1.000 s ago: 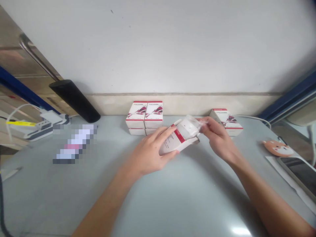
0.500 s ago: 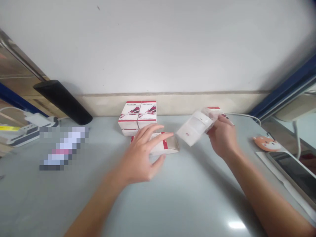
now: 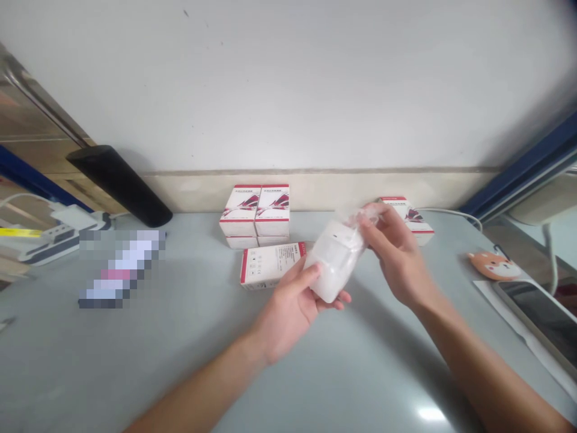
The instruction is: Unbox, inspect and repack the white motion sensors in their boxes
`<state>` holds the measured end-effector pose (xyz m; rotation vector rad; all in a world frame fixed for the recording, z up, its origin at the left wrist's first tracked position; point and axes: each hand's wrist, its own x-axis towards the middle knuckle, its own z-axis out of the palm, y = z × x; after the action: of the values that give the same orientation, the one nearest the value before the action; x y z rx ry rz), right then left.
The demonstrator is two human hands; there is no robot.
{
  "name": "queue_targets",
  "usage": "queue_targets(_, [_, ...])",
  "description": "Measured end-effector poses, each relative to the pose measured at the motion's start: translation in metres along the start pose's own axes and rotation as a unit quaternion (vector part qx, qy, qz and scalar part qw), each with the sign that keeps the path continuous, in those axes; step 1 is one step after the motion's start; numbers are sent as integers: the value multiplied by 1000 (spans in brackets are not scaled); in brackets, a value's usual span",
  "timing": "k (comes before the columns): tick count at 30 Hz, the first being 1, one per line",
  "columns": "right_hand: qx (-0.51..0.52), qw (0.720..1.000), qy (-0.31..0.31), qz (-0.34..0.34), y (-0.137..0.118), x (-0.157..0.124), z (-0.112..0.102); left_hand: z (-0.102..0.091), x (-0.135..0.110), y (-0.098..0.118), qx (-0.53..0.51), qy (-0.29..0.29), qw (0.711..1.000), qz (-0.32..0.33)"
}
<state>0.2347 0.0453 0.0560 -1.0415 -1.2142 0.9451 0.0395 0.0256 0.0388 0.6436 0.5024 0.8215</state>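
A white motion detector (image 3: 332,255) in a clear plastic bag is held tilted above the table. My left hand (image 3: 295,307) is closed around its lower end, the thumb on the front and the other fingers underneath. At the upper end, my right hand (image 3: 396,249) pinches the gathered clear bag (image 3: 367,213). Behind my left hand, a white and red box (image 3: 270,264) lies on its side; its right end is partly covered by the hand and the detector.
Several stacked white and red boxes (image 3: 256,210) stand by the wall, and another box (image 3: 415,219) sits behind my right hand. A black cylinder (image 3: 119,183) and a blurred-out item (image 3: 124,267) are at left. An orange animal-face pouch (image 3: 493,264) and a phone (image 3: 541,319) lie at right.
My left hand has moved right from over the lying box and taken hold of the detector. My right hand has brought the bagged detector slightly left and down, now more upright.
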Motion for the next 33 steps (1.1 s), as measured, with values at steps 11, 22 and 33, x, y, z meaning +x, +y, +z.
queue_targets(11, [78,973,213,-47,9,28,-37,-15,4,-9,-53,-94,989,-104])
queue_targets(22, [-102,981,130,100,52,22,-33,-6,3,-9,-115,-127,977,-127])
queue_targets(33, [-307,930,97,-176,25,9,-12,0,1,-7,-104,-10,992,-74])
